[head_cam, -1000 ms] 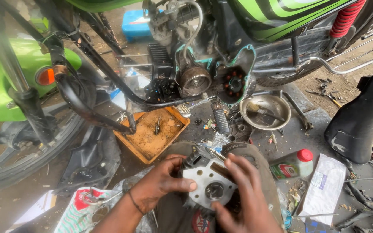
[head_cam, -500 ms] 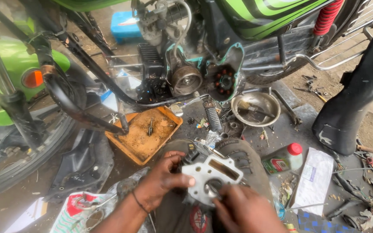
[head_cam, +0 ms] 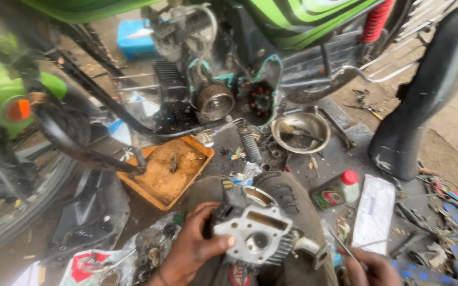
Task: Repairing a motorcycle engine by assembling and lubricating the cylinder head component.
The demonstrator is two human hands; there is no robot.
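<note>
One grey metal cylinder head (head_cam: 255, 233) rested on the person's knee, gripped by the left hand (head_cam: 192, 249), whose fingers (head_cam: 219, 242) curled around its near edge. The right hand (head_cam: 369, 267) sat low at its right (its fingers' grip could not be told). Beyond lay an orange tray (head_cam: 165, 169), a steel bowl (head_cam: 300, 131) and the green motorcycle (head_cam: 292, 21).

The left hand (head_cam: 194, 249) grips the left side of the cylinder head (head_cam: 255, 233), thumb pressed on its flat face, fingers curled behind. The right hand (head_cam: 372, 267) sits low, right of the cylinder head, apart from it, fingers curled.
</note>
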